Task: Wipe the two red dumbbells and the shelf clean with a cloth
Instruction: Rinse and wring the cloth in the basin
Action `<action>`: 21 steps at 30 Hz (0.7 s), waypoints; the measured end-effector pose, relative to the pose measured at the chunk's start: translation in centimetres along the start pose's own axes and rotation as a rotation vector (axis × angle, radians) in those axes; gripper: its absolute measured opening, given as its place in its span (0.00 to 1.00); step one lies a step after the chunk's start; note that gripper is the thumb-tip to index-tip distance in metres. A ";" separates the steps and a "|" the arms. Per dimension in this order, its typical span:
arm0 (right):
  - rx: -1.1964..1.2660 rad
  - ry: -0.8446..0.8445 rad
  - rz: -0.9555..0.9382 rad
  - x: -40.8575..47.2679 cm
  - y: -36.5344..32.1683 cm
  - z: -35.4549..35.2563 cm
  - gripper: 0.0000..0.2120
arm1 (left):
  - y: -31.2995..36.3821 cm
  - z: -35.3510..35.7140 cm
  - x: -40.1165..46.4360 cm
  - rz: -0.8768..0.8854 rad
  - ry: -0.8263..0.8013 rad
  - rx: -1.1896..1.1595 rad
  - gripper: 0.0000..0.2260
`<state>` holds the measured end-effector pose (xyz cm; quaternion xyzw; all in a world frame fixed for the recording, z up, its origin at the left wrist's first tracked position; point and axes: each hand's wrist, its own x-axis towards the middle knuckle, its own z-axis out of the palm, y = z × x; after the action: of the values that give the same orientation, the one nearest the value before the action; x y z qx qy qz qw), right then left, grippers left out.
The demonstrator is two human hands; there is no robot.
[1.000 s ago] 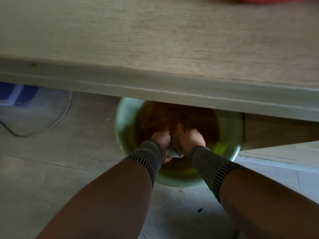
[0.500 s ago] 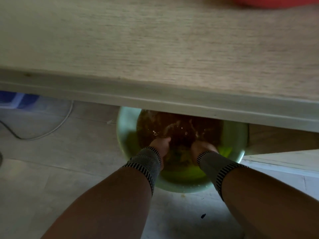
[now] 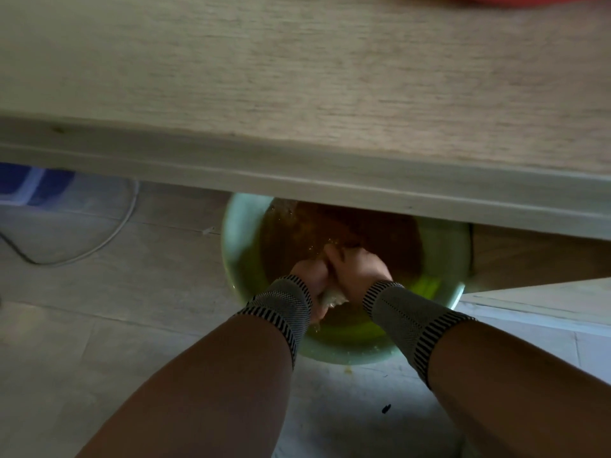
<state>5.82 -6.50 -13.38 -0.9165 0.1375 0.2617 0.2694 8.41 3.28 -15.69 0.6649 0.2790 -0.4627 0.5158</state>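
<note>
A pale wooden shelf board overhangs a round green plastic basin of brown water on the floor. Above the water, the left hand and right hand curl tightly around a pale wet cloth bunched between them.

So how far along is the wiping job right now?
Nothing looks finished yet. Both hands, left hand and right hand, squeeze the cloth over the green basin of brownish water. The shelf and dumbbells remain to wipe; only a red edge shows.
</note>
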 end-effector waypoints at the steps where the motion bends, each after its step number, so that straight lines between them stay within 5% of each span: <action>1: -0.044 -0.027 0.062 0.0 0.5 0.0 0.18 | 0.0 0.1 0.0 -0.038 0.032 -0.022 0.22; 6: 0.005 -0.192 0.185 -0.1 2.3 2.7 0.26 | 0.7 -0.6 0.5 -0.059 0.173 0.060 0.17; 11: 0.072 -0.109 0.336 0.0 2.3 -0.7 0.11 | -0.3 -0.7 1.1 -0.047 0.082 0.222 0.19; 15: 0.390 -0.055 0.094 -2.5 0.2 -2.8 0.03 | -0.2 -0.1 -0.7 -0.258 -0.087 -0.154 0.24; 21: 0.660 -0.297 0.037 -6.3 0.6 -5.7 0.12 | 2.0 -0.4 -4.0 -0.261 -0.215 -0.345 0.17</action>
<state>2.72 -9.51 -6.01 -0.7296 0.1906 0.3383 0.5629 8.56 3.48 -11.22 0.4721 0.3810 -0.5392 0.5842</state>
